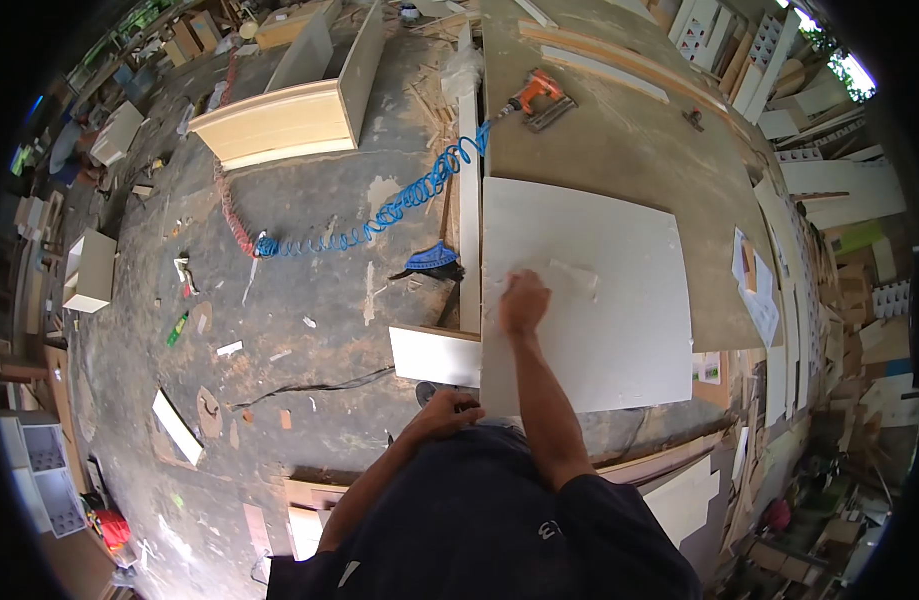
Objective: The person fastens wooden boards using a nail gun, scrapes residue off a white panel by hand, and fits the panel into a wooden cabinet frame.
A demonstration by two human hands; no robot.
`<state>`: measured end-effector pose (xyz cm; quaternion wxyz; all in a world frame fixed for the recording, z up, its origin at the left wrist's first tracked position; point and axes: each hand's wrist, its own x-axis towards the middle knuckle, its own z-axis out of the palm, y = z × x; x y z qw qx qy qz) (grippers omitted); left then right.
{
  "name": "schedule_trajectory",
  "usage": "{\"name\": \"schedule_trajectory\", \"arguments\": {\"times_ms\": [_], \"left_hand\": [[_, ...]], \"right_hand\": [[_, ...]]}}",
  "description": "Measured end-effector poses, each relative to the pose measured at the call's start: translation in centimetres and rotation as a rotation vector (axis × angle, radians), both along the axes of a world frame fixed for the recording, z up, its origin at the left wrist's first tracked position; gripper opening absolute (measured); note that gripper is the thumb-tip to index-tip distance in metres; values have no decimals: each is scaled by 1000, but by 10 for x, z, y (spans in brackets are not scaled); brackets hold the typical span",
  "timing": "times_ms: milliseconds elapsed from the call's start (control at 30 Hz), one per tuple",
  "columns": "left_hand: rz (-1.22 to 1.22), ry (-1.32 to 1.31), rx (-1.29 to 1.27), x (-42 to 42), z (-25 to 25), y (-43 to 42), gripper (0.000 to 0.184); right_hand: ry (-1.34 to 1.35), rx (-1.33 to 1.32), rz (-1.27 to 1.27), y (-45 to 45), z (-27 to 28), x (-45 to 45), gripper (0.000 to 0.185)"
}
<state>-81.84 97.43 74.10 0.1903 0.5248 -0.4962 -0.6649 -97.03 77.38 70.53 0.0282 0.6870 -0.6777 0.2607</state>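
A large white panel (619,300) lies flat on the brown workbench (629,150). My right hand (525,302) is closed on the panel's left part; what it holds, if anything, is hidden. Just right of it, a pale smear or thin strip shows on the panel. My left hand (447,412) is by the panel's lower left corner, near my body, with its fingers curled; whether it grips the edge is unclear. Close above that hand, a white board (435,356) juts out left of the bench.
An orange nail gun (541,98) rests on the bench, joined to a blue coiled hose (419,195). A blue broom (433,260) is on the floor. At the upper left stands a wooden cabinet (279,125). Board stacks line the right side. A person bends at the far left.
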Motion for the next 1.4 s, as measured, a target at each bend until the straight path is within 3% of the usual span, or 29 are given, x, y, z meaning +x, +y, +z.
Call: {"name": "schedule_trajectory", "arguments": {"times_ms": [67,133,200,267,333,533,600,667,700,800,867,967,1033,1133,1167,1200,1233,1267,1333,1367,1400], "left_hand": [[-3,1,-20,2,0,0,31],[-21,-17,-26,2,-6,-1,32],[-24,10,-48,1,-17,-1,32],[-35,34,-61,0,-21,-1,32],[-28,49,27,1,-17,-3,31],[-56,-24,8,2,-3,-4,34],[-38,-8,-14,1,-9,0,35],[-16,12,-40,1,-8,0,36],[-23,7,-32,2,-4,-1,36],[-27,1,-12,2,-4,-4,35],[-22,-6,4,2,-2,-5,34],[-3,1,-13,3,9,-7,33],[44,38,11,3,3,-3,33],[175,102,43,-6,-2,8,33],[258,91,83,-6,-5,11,32],[344,80,123,-7,-7,14,31],[401,73,126,-10,-5,17,32],[461,65,130,-14,-3,21,32],[602,57,89,-24,-9,31,33],[661,23,80,-29,-11,36,33],[721,-12,69,-36,-12,40,33]], "right_hand": [[-2,124,-250,-10,9,-35,13],[-131,52,-462,-12,21,-64,14],[-212,19,-401,-5,27,-63,16],[-289,-16,166,8,23,-36,16],[-50,-70,314,21,34,-1,10],[-45,-5,340,10,21,6,7],[-8,5,277,2,16,-16,6],[-84,55,-67,-8,12,-54,10],[-80,49,-83,-9,16,-73,10],[-96,-200,-275,-12,41,-106,21],[0,-61,-145,-20,37,-107,29],[125,215,10,-31,-9,-96,23],[-39,38,228,-14,-17,-71,15],[-237,442,633,44,1,-27,22],[-258,384,818,63,-22,-15,15],[-300,433,1162,73,3,-20,14],[-383,531,1201,80,66,-38,11],[-514,423,1148,78,67,-50,9],[-427,-53,939,38,25,-90,11],[-405,-140,711,10,8,-117,14],[-511,-14,468,-18,8,-154,17]]}}
